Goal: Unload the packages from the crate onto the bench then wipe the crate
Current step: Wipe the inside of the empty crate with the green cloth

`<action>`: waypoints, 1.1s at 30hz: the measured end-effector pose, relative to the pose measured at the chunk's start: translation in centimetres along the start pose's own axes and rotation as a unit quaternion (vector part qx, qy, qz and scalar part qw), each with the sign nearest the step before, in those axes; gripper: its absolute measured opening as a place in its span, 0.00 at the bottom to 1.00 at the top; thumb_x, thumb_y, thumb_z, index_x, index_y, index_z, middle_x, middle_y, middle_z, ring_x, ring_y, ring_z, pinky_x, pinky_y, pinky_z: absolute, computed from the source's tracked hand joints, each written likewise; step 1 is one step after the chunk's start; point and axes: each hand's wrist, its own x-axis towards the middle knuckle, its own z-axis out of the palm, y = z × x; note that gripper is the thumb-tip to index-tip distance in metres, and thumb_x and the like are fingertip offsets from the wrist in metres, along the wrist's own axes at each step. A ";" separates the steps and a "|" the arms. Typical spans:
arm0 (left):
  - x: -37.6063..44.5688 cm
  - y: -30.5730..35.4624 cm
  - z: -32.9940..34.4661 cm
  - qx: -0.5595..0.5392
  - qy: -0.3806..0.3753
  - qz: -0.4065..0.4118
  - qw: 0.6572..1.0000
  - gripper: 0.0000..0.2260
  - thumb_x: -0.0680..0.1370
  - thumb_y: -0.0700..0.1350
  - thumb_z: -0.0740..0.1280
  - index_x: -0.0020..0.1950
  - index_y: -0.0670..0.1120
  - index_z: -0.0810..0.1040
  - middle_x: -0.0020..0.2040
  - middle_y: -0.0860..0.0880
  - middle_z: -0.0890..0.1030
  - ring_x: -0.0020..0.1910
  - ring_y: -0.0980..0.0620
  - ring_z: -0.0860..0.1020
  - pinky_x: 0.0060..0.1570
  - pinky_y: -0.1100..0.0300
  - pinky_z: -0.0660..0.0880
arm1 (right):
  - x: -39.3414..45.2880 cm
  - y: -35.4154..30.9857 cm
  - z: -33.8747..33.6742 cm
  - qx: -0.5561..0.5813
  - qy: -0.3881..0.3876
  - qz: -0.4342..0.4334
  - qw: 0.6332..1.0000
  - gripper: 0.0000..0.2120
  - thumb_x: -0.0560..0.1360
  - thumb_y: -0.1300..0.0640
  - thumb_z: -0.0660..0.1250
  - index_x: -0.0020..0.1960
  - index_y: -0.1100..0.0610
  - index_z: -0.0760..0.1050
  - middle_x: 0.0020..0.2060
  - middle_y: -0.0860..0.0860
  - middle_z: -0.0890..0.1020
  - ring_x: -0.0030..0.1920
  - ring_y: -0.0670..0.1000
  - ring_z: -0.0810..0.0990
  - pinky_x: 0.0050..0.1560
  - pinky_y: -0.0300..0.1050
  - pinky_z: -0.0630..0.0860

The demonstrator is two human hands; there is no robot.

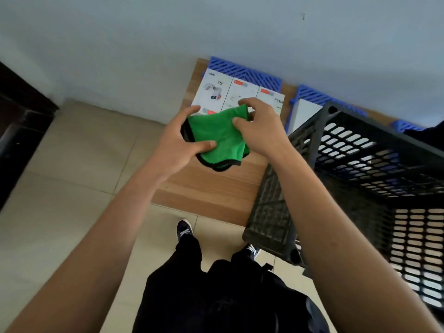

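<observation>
Nearest the camera are the person's black trousers (216, 296) and two dark shoes (184, 230) on the pale tiled floor (72, 188), just short of the near edge of the wooden bench (211, 188). The dark grey slotted crate (360, 169) stands on the right part of the bench, its near corner hanging over the bench's front edge; through its open top and slotted walls no package can be made out inside, though much of its floor lies out of view. Above the bare middle of the bench, both bare forearms reach forward and meet at a folded green cloth (219, 138) with a black hem. The left hand (177, 143) grips the cloth's left side, thumb laid across the top of the fabric and fingers curled beneath it. The right hand (260, 127) pinches the cloth's right edge between thumb and curled fingers. The cloth is held clear of the bench top, left of the crate. Beyond the hands, at the far side of the bench, three white packages (237, 97) lie side by side, touching one another, with red labels and a barcode showing. Another white package (304, 116) stands just behind the crate's far left corner. Blue slatted plastic panels (245, 73) lean along the bench's far edge against the pale wall (216, 27). A dark piece of furniture (21, 121) stands on the floor well to the left of the bench.
</observation>
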 end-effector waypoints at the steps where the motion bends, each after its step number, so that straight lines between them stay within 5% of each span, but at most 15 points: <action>1: 0.3 -1.0 -0.4 0.014 -0.008 0.002 1.000 0.35 0.69 0.36 0.80 0.72 0.52 0.73 0.62 0.55 0.80 0.58 0.66 0.79 0.54 0.71 0.76 | 0.2 0.3 1.6 0.001 0.000 0.025 1.000 0.23 0.80 0.57 0.67 0.74 0.52 0.70 0.57 0.49 0.77 0.45 0.43 0.77 0.35 0.30 0.74; 6: 1.7 -6.6 -2.5 0.021 -0.037 -0.040 0.998 0.31 0.70 0.32 0.78 0.70 0.50 0.75 0.65 0.47 0.78 0.63 0.53 0.79 0.65 0.52 0.77 | 0.0 3.6 9.1 0.040 0.022 0.140 0.989 0.24 0.80 0.60 0.64 0.75 0.53 0.65 0.44 0.43 0.74 0.37 0.41 0.74 0.25 0.29 0.70; 10: 2.8 -11.0 -2.8 0.111 -0.043 -0.068 0.991 0.33 0.69 0.36 0.80 0.72 0.49 0.75 0.67 0.46 0.76 0.67 0.49 0.76 0.69 0.48 0.72 | -0.6 7.0 13.8 0.105 0.072 0.227 0.966 0.19 0.81 0.59 0.67 0.70 0.54 0.70 0.53 0.48 0.77 0.51 0.50 0.80 0.38 0.31 0.77; 12: 3.3 -12.9 -2.5 0.141 -0.040 -0.070 0.987 0.33 0.69 0.38 0.81 0.72 0.49 0.75 0.67 0.45 0.76 0.67 0.48 0.76 0.70 0.49 0.71 | -1.1 9.0 15.5 0.143 0.089 0.252 0.953 0.19 0.81 0.59 0.67 0.71 0.53 0.70 0.60 0.50 0.78 0.59 0.53 0.80 0.57 0.47 0.80; 14: 3.7 -14.5 -2.0 0.173 -0.044 -0.060 0.982 0.33 0.69 0.40 0.81 0.72 0.49 0.76 0.67 0.45 0.76 0.66 0.48 0.76 0.70 0.55 0.71 | -1.5 10.7 16.6 0.151 0.107 0.271 0.945 0.20 0.81 0.59 0.67 0.72 0.53 0.70 0.63 0.51 0.78 0.62 0.53 0.79 0.64 0.56 0.77; 17: 4.0 -16.5 -1.0 0.231 -0.079 -0.042 0.969 0.35 0.70 0.44 0.81 0.75 0.50 0.73 0.74 0.44 0.69 0.73 0.47 0.69 0.69 0.69 0.60 | -1.9 12.6 17.6 0.159 0.140 0.287 0.934 0.24 0.80 0.57 0.69 0.75 0.54 0.68 0.65 0.51 0.79 0.64 0.52 0.79 0.66 0.55 0.75; 21: 3.4 -17.8 -1.0 0.384 -0.106 0.042 0.916 0.36 0.69 0.49 0.81 0.75 0.48 0.73 0.78 0.42 0.66 0.77 0.41 0.62 0.77 0.49 0.59 | -3.4 13.8 18.6 0.095 0.179 0.247 0.948 0.27 0.76 0.59 0.72 0.73 0.53 0.70 0.69 0.50 0.75 0.70 0.49 0.71 0.72 0.44 0.65; 26: 2.0 -19.6 -0.8 0.477 -0.182 0.112 0.852 0.24 0.70 0.45 0.79 0.65 0.47 0.82 0.72 0.43 0.74 0.75 0.39 0.66 0.68 0.39 0.67 | -4.5 15.5 19.9 -0.041 0.051 0.173 0.983 0.20 0.77 0.62 0.72 0.68 0.55 0.78 0.68 0.52 0.74 0.69 0.54 0.70 0.70 0.39 0.63; 33: 2.7 -20.0 0.0 0.570 -0.216 0.098 0.786 0.24 0.74 0.49 0.75 0.70 0.53 0.76 0.76 0.47 0.66 0.79 0.44 0.57 0.69 0.41 0.62 | -4.1 15.7 19.6 -0.149 -0.055 0.171 0.972 0.26 0.79 0.59 0.67 0.76 0.49 0.71 0.77 0.52 0.66 0.76 0.57 0.61 0.75 0.58 0.62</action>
